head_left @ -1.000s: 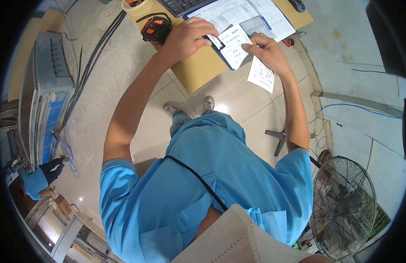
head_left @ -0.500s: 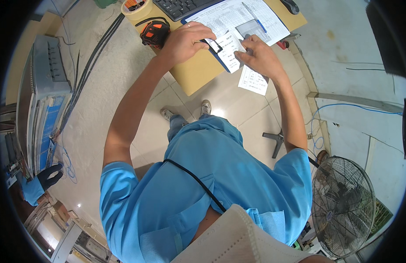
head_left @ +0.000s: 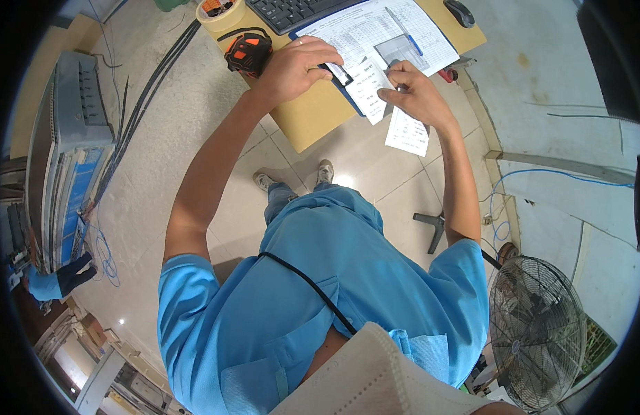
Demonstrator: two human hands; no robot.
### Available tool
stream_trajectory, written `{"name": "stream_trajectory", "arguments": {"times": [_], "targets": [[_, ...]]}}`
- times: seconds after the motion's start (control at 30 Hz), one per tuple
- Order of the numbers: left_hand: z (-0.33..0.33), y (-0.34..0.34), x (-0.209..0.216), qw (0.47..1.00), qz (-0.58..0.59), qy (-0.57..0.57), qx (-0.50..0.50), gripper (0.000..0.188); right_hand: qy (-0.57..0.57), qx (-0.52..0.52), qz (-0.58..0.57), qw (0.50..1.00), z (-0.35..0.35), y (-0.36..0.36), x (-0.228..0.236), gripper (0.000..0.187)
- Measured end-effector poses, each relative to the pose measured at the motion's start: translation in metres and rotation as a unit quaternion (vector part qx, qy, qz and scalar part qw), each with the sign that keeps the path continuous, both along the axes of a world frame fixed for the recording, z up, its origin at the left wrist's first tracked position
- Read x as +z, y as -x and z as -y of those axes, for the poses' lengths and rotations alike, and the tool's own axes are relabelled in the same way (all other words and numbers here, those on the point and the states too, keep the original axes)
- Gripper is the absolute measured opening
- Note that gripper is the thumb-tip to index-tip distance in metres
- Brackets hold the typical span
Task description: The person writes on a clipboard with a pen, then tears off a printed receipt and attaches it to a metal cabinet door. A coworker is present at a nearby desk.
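My right hand (head_left: 418, 97) pinches a white printed paper slip (head_left: 369, 84) between thumb and fingers. A second slip (head_left: 407, 135) hangs below that hand, over the table edge. My left hand (head_left: 299, 66) is closed at the black clip (head_left: 343, 73) of a blue clipboard (head_left: 353, 102), thumb and fingertips at its end. The first slip's upper end lies close to the clip; whether it is still under it I cannot tell. A printed sheet (head_left: 430, 34) and a blue-and-white pen (head_left: 411, 43) lie on the clipboard.
On the tan tabletop (head_left: 299, 124) are an orange-and-black tape measure (head_left: 248, 54), a tape roll (head_left: 230, 19), a keyboard (head_left: 292, 12) and a mouse (head_left: 460, 12). A fan (head_left: 538, 328) stands at my right, near a dark stand leg (head_left: 432, 228). Another person (head_left: 47, 285) is far left.
My right hand has drawn both slips slightly right and toward me. My left hand stays at the clip. The person at the far left has shifted.
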State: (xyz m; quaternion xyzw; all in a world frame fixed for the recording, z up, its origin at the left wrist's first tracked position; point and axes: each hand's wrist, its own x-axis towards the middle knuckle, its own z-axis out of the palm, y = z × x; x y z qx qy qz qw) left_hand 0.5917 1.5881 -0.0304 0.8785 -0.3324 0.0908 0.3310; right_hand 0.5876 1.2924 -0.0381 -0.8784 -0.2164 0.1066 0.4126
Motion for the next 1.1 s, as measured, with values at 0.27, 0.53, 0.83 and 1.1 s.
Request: {"name": "stream_trajectory", "arguments": {"times": [0.27,0.53,0.83,1.1], "targets": [[0.002,0.003,-0.001,1.0,0.012,-0.009,0.0,0.03,0.02,-0.003,0.022,1.0,0.001,0.003,-0.002,0.024],[-0.005,0.009,-0.005,0.998,0.031,-0.051,0.012,0.036,0.021,-0.11,0.079,0.991,-0.013,0.01,0.013,0.038],[0.015,0.118,0.03,0.847,-0.273,0.438,0.129,0.032,-0.355,-0.206,0.056,0.91,-0.12,0.023,0.045,0.032],[-0.125,0.185,0.06,0.776,-0.189,0.51,0.318,0.03,-0.412,0.021,-0.112,0.904,-0.248,0.085,0.074,0.022]]}}
